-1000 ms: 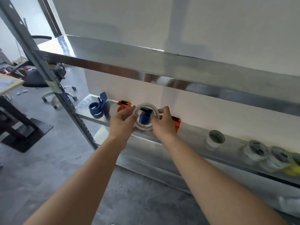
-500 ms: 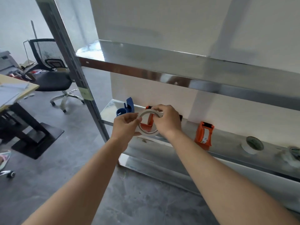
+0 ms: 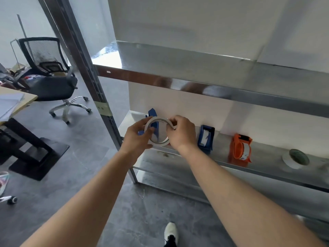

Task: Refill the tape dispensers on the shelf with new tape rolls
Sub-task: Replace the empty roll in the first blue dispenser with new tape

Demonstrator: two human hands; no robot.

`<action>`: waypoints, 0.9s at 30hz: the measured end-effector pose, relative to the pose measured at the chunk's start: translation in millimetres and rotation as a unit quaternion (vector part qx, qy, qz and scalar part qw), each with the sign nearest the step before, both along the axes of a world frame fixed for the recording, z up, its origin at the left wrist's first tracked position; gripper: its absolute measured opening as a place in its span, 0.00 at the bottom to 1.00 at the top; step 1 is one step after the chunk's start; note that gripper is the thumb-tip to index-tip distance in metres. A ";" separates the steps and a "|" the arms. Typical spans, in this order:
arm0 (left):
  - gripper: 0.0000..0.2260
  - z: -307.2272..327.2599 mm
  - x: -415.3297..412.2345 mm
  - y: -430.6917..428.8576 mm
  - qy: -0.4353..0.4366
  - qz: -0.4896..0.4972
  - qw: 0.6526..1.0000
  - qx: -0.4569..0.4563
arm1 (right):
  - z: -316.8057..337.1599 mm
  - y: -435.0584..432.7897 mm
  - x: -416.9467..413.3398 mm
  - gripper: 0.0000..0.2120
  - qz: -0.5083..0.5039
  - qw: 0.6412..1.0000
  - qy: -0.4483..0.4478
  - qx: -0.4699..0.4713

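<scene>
A white tape roll (image 3: pixel 155 121) hangs in front of the metal shelf (image 3: pixel 267 154), held between both my hands. My left hand (image 3: pixel 138 138) grips its left rim and my right hand (image 3: pixel 180 133) pinches its right rim near the top. Behind the roll a blue tape dispenser (image 3: pixel 152 114) stands at the shelf's left end, partly hidden. Further right on the shelf stand another blue dispenser (image 3: pixel 206 138) and an orange dispenser (image 3: pixel 240 150). A loose white tape roll (image 3: pixel 295 158) lies to the right of them.
An upper metal shelf (image 3: pixel 195 68) juts out above my hands. The rack's upright post (image 3: pixel 99 97) stands just left of them. An office chair (image 3: pixel 51 81) and a desk (image 3: pixel 16 102) are off to the left on the grey floor. My shoe (image 3: pixel 170 232) shows below.
My view has swung to the left along the shelf, bringing the post closer to the middle. Both hands keep holding the roll, and more dispensers now show to their right.
</scene>
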State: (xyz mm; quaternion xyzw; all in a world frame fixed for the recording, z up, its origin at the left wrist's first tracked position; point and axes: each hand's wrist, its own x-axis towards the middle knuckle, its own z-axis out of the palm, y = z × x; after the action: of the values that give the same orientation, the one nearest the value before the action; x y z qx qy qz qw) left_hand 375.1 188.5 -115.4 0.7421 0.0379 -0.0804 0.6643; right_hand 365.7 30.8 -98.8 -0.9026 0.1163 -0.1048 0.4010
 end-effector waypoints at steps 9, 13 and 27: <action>0.16 -23.0 63.8 6.9 0.007 -0.030 0.997 0.067 | -25.7 8.8 76.1 0.12 0.102 0.994 0.039 -0.001; 0.15 -33.8 84.8 12.0 0.006 -0.017 0.997 0.075 | -33.6 10.2 99.9 0.08 0.111 0.993 0.034 -0.019; 0.10 -54.3 158.5 45.9 0.055 -0.005 0.995 0.079 | -53.5 35.0 152.9 0.05 0.056 0.994 0.036 -0.088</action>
State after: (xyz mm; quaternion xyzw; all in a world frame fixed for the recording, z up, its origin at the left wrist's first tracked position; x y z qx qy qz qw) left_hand 533.6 234.4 -169.6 0.7867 0.0771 -0.1215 0.6004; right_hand 518.6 65.8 -152.3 -0.9426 0.0701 -0.0589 0.3211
